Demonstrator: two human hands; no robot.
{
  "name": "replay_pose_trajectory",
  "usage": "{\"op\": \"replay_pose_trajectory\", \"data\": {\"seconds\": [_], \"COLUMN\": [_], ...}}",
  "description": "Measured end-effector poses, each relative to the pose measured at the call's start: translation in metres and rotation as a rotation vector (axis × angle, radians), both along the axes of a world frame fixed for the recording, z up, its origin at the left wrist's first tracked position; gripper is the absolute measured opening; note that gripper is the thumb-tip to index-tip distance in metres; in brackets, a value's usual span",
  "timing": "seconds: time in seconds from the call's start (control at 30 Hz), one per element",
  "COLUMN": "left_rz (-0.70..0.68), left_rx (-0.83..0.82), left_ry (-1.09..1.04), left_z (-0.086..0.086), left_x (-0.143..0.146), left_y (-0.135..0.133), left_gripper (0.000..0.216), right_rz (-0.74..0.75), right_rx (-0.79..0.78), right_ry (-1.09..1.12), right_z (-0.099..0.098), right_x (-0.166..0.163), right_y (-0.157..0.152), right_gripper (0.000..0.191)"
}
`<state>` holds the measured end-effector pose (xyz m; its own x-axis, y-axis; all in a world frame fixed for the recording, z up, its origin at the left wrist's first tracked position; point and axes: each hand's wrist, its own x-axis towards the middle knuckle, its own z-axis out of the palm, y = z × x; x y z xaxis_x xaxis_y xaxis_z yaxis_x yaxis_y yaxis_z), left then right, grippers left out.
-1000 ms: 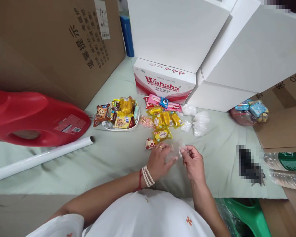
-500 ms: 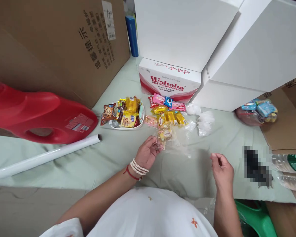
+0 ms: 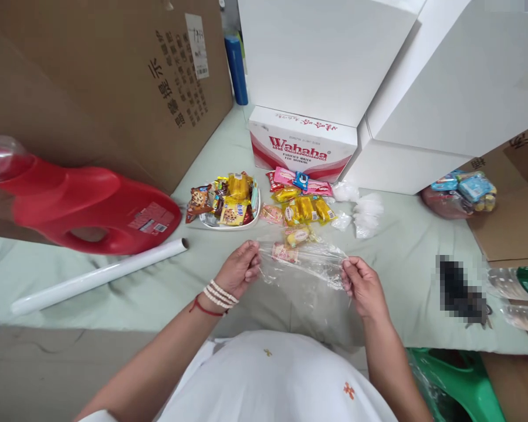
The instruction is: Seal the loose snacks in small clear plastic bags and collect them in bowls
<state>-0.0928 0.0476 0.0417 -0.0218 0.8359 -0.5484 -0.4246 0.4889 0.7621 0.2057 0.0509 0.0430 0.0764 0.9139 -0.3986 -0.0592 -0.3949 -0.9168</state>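
In front of the Wahaha carton [image 3: 305, 146], on the wearer's side of it, a clear plastic bag [image 3: 312, 269] is stretched between the left hand [image 3: 240, 268] and the right hand [image 3: 366, 287], the fingers of each pinching one end. A red-and-white packet [image 3: 284, 252], farther from the carton than the yellow-wrapped packet [image 3: 297, 235], shows through the film; too hard a pull could split so thin a bag, and a low sweep could drag either packet aside.

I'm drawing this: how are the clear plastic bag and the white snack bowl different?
The clear plastic bag is see-through; the white snack bowl isn't. The bag is stretched between the left hand and right hand; the bowl rests on the cloth, heaped with wrapped snacks.
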Motion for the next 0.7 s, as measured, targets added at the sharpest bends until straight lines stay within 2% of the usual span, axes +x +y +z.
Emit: {"op": "replay_pose_trajectory", "data": {"seconds": [0.07, 0.13, 0.17, 0.2, 0.23, 0.3, 0.33, 0.37, 0.43, 0.5, 0.57, 0.63, 0.7], "left_rz": [0.016, 0.124, 0.142, 0.089, -0.043, -0.461, -0.661, -0.811, -0.945, -0.959, -0.897, -0.778, -0.659], "left_rx": [-0.002, 0.157, 0.311, 0.512, 0.738, 1.147, 1.274, 1.338, 1.344, 1.311, 1.286, 1.250, 1.215], "left_ry": [0.350, 0.815, 1.017, 1.161, 1.238, 1.218, 1.170, 1.133, 1.100, 1.058, 1.006, 0.976, 0.972], "left_z": [-0.008, -0.011, -0.011, -0.009, -0.008, -0.009, -0.013, -0.019, -0.038, -0.059, -0.074, -0.080, -0.079], "left_x": [-0.011, -0.010, -0.005, 0.003, 0.014, 0.037, 0.049, 0.058, 0.069, 0.068, 0.060, 0.053, 0.052], "left_y": [-0.001, -0.007, -0.011, -0.015, -0.018, -0.021, -0.020, -0.019, -0.017, -0.020, -0.028, -0.037, -0.044], "left_gripper": [0.038, 0.026, 0.022, 0.021, 0.022, 0.025, 0.026, 0.027, 0.028, 0.035, 0.033, 0.021, 0.018], "right_rz": [0.008, 0.037, 0.061, 0.089, 0.116, 0.159, 0.176, 0.190, 0.209, 0.229, 0.281, 0.313, 0.336], "right_rx": [-0.010, 0.020, 0.036, 0.047, 0.053, 0.055, 0.053, 0.054, 0.075, 0.098, 0.104, 0.154, 0.295], "right_ry": [-0.093, -0.213, -0.265, -0.304, -0.333, -0.371, -0.389, -0.411, -0.477, -0.570, -0.725, -0.933, -1.100], "right_z": [-0.002, -0.006, -0.008, -0.010, -0.011, -0.013, -0.014, -0.015, -0.017, -0.018, -0.017, -0.011, -0.003], "right_x": [0.014, 0.025, 0.029, 0.032, 0.035, 0.040, 0.043, 0.048, 0.065, 0.088, 0.111, 0.121, 0.106], "right_y": [0.001, 0.000, -0.001, -0.003, -0.004, -0.007, -0.007, -0.006, 0.000, 0.013, 0.031, 0.052, 0.076], "right_gripper": [0.051, 0.052, 0.052, 0.051, 0.051, 0.050, 0.050, 0.049, 0.048, 0.047, 0.041, 0.033, 0.029]}}
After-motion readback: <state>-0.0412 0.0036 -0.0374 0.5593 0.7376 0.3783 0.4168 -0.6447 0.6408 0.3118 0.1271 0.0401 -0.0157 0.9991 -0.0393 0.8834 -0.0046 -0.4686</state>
